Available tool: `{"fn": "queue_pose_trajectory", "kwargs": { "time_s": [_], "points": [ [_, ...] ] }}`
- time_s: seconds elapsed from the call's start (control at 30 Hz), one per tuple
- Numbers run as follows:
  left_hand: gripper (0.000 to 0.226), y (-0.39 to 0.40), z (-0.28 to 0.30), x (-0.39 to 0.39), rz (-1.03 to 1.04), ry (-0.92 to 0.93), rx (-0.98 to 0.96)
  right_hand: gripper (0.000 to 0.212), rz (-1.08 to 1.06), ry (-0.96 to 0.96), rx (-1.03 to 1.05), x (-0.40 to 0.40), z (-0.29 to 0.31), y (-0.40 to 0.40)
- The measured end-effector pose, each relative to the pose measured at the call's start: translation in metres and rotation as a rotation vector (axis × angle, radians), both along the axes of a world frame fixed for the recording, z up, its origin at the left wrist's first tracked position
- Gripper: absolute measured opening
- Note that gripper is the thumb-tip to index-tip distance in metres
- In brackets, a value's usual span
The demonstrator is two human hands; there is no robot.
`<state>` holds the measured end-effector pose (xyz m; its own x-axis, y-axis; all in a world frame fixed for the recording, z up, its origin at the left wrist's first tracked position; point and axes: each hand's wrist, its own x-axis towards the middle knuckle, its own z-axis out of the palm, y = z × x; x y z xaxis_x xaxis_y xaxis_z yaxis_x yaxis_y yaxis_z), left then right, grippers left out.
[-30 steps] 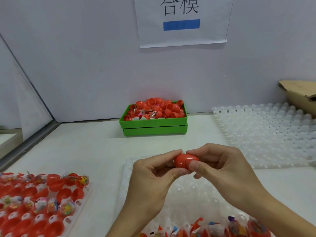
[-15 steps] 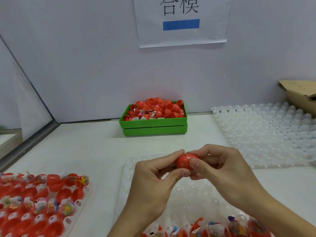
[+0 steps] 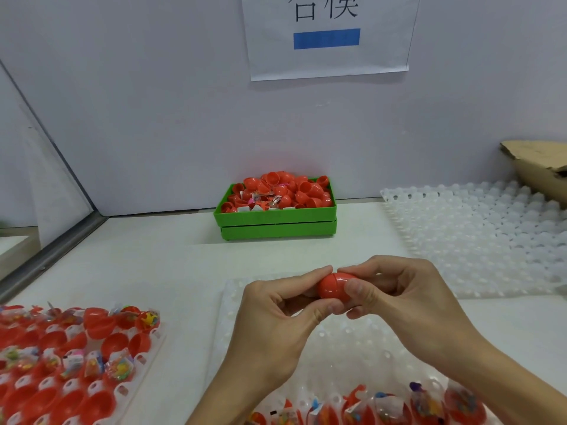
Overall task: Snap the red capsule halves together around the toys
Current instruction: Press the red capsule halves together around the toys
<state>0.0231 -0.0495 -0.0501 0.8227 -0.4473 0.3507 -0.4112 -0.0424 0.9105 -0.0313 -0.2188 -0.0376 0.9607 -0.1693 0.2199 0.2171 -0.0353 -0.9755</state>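
Head view: both hands on one red capsule (image 3: 333,289), held above the white tray (image 3: 337,357).
Left hand (image 3: 276,326) and right hand (image 3: 405,305) pinch it from either side, fingers (image 3: 356,288) curled tight; green bin (image 3: 277,220) behind, well apart.

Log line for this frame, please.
step: closing capsule | left hand: pinches red capsule | right hand: pinches same capsule | seam: visible | position: above white tray

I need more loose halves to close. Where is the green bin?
In the head view, the green bin sits centre, against the back wall below the paper sign, beyond both hands, left of the empty white tray.
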Motion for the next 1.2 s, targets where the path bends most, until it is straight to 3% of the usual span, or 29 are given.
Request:
{"fn": "queue_pose_trajectory", "kwargs": {
  "time_s": [0.5, 0.87, 1.2],
  "points": [
    [0.036, -0.0011, 0.0024, -0.0028, -0.026, -0.03, -0.046, 0.026, -0.012, 0.033, -0.065, -0.0023, -0.0004, 0.0018],
    [0.036, -0.0015, 0.0003, -0.004, 0.127, -0.174, 0.072, 0.026, 0.057, 0.093, -0.059, -0.0008, -0.0051, 0.0022],
    [0.036, -0.003, -0.0014, -0.0035, 0.165, -0.177, -0.017, 0.026, 0.068, 0.088, 0.027, -0.0021, -0.0034, 0.0032]
  ]
}}
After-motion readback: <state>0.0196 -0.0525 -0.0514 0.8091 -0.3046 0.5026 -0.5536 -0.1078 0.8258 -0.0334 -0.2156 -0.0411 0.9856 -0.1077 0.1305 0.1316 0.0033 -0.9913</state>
